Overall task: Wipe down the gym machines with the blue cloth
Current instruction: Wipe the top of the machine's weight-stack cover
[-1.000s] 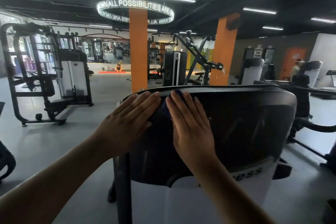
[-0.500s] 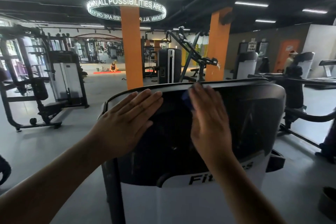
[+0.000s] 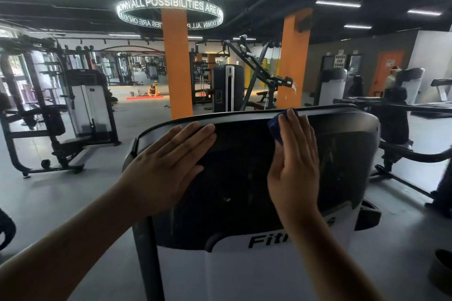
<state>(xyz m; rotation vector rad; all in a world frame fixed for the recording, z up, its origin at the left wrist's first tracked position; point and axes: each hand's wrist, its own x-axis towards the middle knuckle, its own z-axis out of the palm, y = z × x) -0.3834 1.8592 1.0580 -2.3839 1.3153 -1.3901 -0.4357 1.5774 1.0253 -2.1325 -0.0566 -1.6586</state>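
One far machine [image 3: 80,110] stands on the left, well apart from the person, so it is out of reach for now. Next comes the left hand [image 3: 168,166]. It lies flat on the dark cover [image 3: 234,190] of the near machine [image 3: 244,276], close to the top left corner. Its fingers are straight and side by side, and it holds nothing. I think it rests there to keep the person steady while the other hand rubs.

Some bare cover shows between the two hands. Then comes the blue cloth [image 3: 274,127]. It sits high on the cover, just under the top rim [image 3: 330,111]. Only a small part peeks out, because most of it is hidden under the right hand [image 3: 293,168]. That hand is flat too, with fingers straight and close together, pushing the cloth onto the cover. A flat hand pushes more cloth down at once, so I think that is why it does not pinch.

Right of the cloth the cover looks streaky, maybe only from the lights, so that side may need wiping next.
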